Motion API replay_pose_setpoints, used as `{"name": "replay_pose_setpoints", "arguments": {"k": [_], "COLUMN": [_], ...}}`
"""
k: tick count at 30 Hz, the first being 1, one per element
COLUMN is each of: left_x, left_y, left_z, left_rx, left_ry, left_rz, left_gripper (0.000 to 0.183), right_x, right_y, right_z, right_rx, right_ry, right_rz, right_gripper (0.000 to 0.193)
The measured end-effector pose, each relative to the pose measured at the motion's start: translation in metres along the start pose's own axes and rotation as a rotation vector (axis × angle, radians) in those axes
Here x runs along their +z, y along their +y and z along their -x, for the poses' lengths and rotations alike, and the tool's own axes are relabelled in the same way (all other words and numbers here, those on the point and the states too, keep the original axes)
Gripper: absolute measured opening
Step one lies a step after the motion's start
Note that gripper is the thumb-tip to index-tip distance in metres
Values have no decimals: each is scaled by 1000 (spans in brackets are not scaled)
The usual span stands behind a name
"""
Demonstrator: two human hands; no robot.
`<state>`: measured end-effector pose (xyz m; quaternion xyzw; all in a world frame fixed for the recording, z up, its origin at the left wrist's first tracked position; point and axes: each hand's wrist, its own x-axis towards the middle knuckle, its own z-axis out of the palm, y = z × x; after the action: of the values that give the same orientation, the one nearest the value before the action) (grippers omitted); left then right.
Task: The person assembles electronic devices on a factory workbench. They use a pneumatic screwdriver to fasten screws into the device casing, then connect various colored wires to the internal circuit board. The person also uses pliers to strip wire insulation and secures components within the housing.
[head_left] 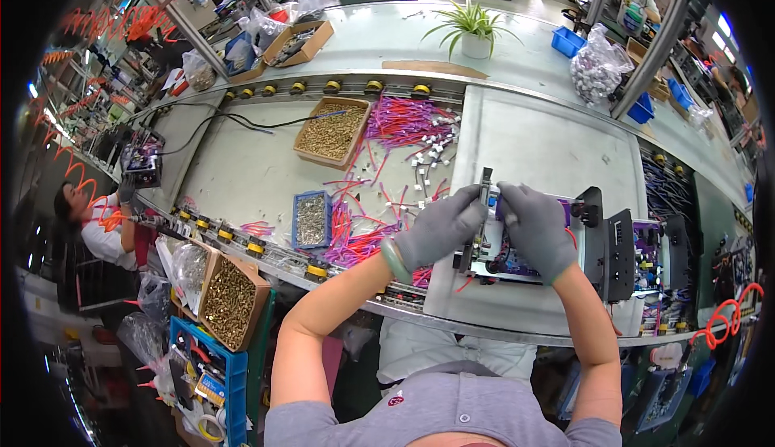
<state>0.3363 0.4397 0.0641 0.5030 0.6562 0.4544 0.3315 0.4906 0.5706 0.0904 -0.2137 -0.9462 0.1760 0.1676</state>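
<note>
An open electronic unit (513, 267) with purple boards and a metal base lies on the pale conveyor board in front of me. At its left end stands a narrow dark end panel (487, 175). My left hand (440, 227), in a grey glove, has its fingers closed on that panel from the left. My right hand (536, 231), gloved too, bends over the unit with its fingertips pressed together near the panel's inner side. Whatever is between those fingertips is hidden. A black end plate (620, 255) stands to the right of my right forearm, beside another unit (647, 265).
Left of the unit lie red and purple wires (401, 120) with white connectors. A box of brass-coloured parts (332, 131) and a blue bin of silver parts (312, 219) stand there. Another brass-parts box (232, 302) is lower left. A co-worker (105, 225) is at far left.
</note>
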Motion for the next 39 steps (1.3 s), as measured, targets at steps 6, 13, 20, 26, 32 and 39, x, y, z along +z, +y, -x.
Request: {"name": "replay_pose_setpoints", "arguments": {"k": [6,13,20,26,32,39], "left_x": [-84,-89,-98,-122,-122,-71], "left_y": [-144,-222,-284,-174,-171,-146], "left_z": [-48,-147,-123,-46,6,62], "left_rx": [-332,-585,-517,-500,-545,-479], "left_ry": [266,383,162,-6,27,-184], "left_rz": [-420,-1127,-1389,-883,-708,-936], "left_gripper": [48,56,27,28,29,28], "right_x": [-69,-43,-37,-31,-31,-29], "right_y": [11,53,55,64,64,65], "right_z": [73,90,89,96,98,102], "right_rx": [-32,151,113,135,111,149], "right_ry": [405,404,417,435,413,425], "right_rz": [292,-215,-249,-272,-240,-286], "right_gripper": [30,33,31,34,33,31]}}
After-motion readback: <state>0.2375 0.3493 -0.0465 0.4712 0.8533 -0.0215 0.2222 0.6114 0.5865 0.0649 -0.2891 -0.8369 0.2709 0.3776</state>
